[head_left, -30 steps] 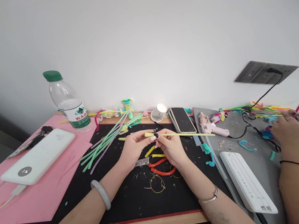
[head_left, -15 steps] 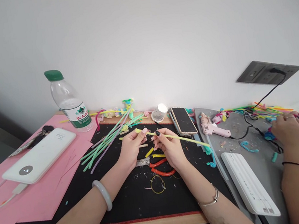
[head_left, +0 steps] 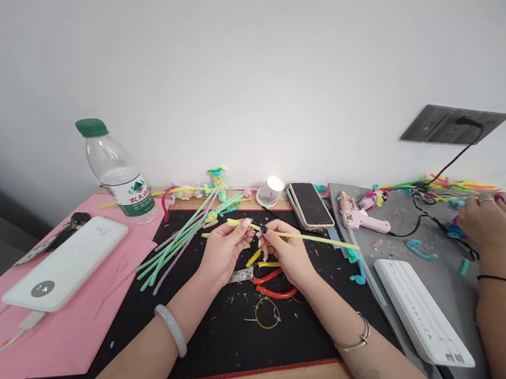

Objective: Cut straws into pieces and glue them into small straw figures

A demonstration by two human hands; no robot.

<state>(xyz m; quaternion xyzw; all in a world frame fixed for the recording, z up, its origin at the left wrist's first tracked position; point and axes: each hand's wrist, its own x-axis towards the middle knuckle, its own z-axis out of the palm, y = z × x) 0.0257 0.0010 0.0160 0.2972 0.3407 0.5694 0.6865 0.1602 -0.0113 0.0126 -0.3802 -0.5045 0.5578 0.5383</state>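
Note:
A yellow pipe cleaner (head_left: 323, 239) runs through both of my hands above the black mat (head_left: 195, 343). My left hand (head_left: 226, 248) pinches it close to its thicker left end. Fingers of my right hand (head_left: 284, 245) close on it just beside, and its long straight part sticks out to the right. Pliers (head_left: 275, 285) with red and yellow handles lie beneath my hands, partly covered by them. Below the pliers is a thin wire ring (head_left: 267, 313). Green and purple pipe cleaners (head_left: 178, 246) are bundled left of my hands.
A water bottle (head_left: 125, 184) and a white power bank (head_left: 66, 264) stand at left on pink sheets (head_left: 77, 339). Behind my hands are a paper cup (head_left: 270, 191) and a phone (head_left: 311, 204). A glue gun (head_left: 360, 214), another power bank (head_left: 423, 310) and a co-worker's hands (head_left: 494, 225) are at right.
My hands have barely moved; the yellow pipe cleaner's free right end has shifted slightly to the right and down. The co-worker's hands have shifted a little.

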